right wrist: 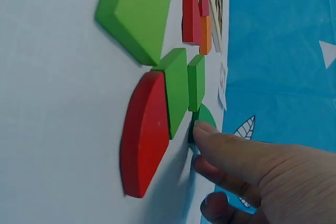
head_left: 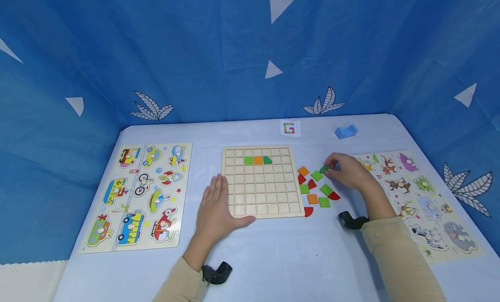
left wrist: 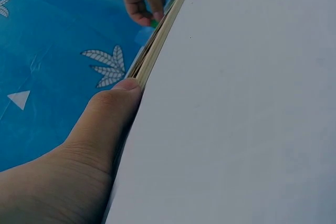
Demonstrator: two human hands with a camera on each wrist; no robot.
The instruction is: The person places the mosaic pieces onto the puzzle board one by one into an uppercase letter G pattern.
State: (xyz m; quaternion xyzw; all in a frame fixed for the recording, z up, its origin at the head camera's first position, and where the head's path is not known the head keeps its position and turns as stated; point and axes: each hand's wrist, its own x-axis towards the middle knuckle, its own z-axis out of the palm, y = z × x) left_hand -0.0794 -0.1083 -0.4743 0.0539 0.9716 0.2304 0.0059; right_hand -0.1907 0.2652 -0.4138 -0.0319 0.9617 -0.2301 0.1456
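Observation:
A wooden grid board point(head_left: 258, 185) lies in the middle of the table. A light green square point(head_left: 248, 160), an orange square point(head_left: 258, 160) and a dark green quarter-circle point(head_left: 267, 159) sit side by side in one of its upper rows. My left hand point(head_left: 216, 211) rests at the board's lower left corner, fingers straight along the left edge and thumb along the near edge. My right hand point(head_left: 345, 169) pinches another dark green quarter-circle piece point(right wrist: 206, 115) between thumb and fingers, beside loose pieces, among them a red quarter-circle point(right wrist: 147, 135) and a green square point(right wrist: 137, 11).
At the back lies a small pattern card point(head_left: 291, 128) with a colored G, and near it a blue curved block point(head_left: 346, 131). A vehicle puzzle board point(head_left: 183, 206) is on the left, an animal puzzle board point(head_left: 445, 215) on the right, partly under the right arm.

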